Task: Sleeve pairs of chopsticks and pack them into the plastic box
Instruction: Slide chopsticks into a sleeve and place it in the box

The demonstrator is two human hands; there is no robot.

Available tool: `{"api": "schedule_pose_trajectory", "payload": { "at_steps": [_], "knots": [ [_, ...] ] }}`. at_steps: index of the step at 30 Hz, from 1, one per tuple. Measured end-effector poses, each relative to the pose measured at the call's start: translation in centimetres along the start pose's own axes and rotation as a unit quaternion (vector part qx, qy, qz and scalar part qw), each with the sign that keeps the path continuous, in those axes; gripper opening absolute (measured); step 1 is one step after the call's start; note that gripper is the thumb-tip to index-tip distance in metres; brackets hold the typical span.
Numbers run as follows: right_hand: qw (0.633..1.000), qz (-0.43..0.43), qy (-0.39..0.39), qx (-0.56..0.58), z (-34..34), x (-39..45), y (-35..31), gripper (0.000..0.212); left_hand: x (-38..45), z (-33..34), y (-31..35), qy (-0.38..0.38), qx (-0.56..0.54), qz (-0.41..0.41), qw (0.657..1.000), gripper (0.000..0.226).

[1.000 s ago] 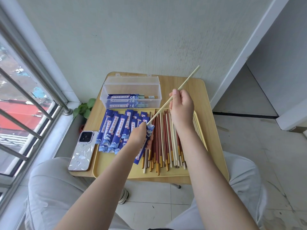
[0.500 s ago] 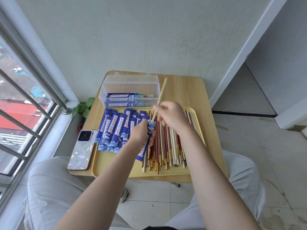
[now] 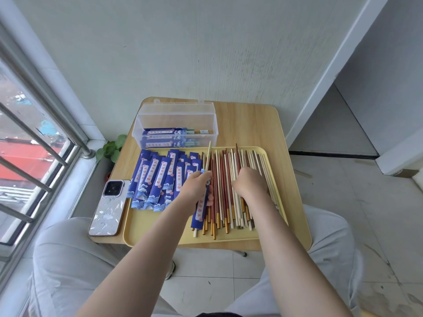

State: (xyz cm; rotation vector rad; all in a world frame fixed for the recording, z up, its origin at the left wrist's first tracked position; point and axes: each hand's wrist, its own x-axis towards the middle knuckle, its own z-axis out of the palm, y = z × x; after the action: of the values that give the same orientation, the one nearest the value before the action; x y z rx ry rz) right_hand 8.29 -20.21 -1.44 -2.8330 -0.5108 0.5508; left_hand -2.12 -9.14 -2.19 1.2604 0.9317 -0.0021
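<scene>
Holding a blue sleeve [image 3: 201, 205] with one pale chopstick [image 3: 208, 156] poking out, the left hand [image 3: 194, 186] grips at frame centre. The right hand [image 3: 249, 183] rests curled on the loose chopsticks [image 3: 226, 191] just right, lying near-to-far; whether its fingers pinch one I cannot tell.

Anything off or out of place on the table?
Only the phone: it lies at the table's left front corner, overhanging the edge, unrelated to the job. Sleeves and loose chopsticks look orderly.
</scene>
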Motion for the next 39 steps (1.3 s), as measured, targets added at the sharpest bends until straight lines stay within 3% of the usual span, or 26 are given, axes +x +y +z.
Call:
{"api": "schedule_pose_trajectory", "payload": {
  "at_steps": [2,6,10,14,19,23,29,34,36,39],
  "knots": [
    [1.000,0.009,-0.004,-0.012,0.9,-0.2,0.2,0.006,0.0,0.3,-0.2,0.003,0.006,0.000,1.000,0.019],
    [1.000,0.013,0.010,0.007,1.8,-0.4,0.1,0.017,0.2,0.7,-0.7,-0.005,-0.012,-0.018,1.000,0.020],
    [1.000,0.006,0.003,0.024,2.1,-0.7,0.1,0.012,0.2,1.0,-0.7,-0.010,-0.027,-0.024,0.999,0.018],
    [0.992,0.009,-0.008,0.129,1.4,-0.7,0.2,0.022,0.2,0.8,-0.7,-0.022,-0.036,-0.024,0.999,0.021],
    [0.936,-0.032,-0.081,0.340,-0.6,-1.2,0.2,0.009,0.1,0.4,-0.4,-0.046,-0.083,0.000,0.995,0.025],
    [0.883,-0.071,-0.129,0.445,-1.7,-1.5,0.2,0.015,-0.2,-0.1,0.1,-0.066,-0.160,0.037,0.984,0.026],
    [0.903,-0.105,-0.135,0.394,-2.2,-1.2,-0.2,0.008,-0.3,-1.1,0.5,-0.048,-0.182,0.085,0.978,0.026],
    [0.902,-0.073,-0.153,0.397,-2.4,-0.7,0.8,0.010,-0.3,-1.7,0.3,0.019,-0.233,0.086,0.969,0.020],
    [0.863,-0.040,-0.129,0.487,-2.3,-0.5,1.3,0.011,-0.5,-1.9,0.4,0.020,-0.258,0.083,0.962,0.020],
    [0.711,0.030,-0.079,0.698,-2.2,-0.7,0.8,0.008,-0.6,-1.7,0.4,-0.001,-0.278,0.075,0.958,0.022]
  ]
}}
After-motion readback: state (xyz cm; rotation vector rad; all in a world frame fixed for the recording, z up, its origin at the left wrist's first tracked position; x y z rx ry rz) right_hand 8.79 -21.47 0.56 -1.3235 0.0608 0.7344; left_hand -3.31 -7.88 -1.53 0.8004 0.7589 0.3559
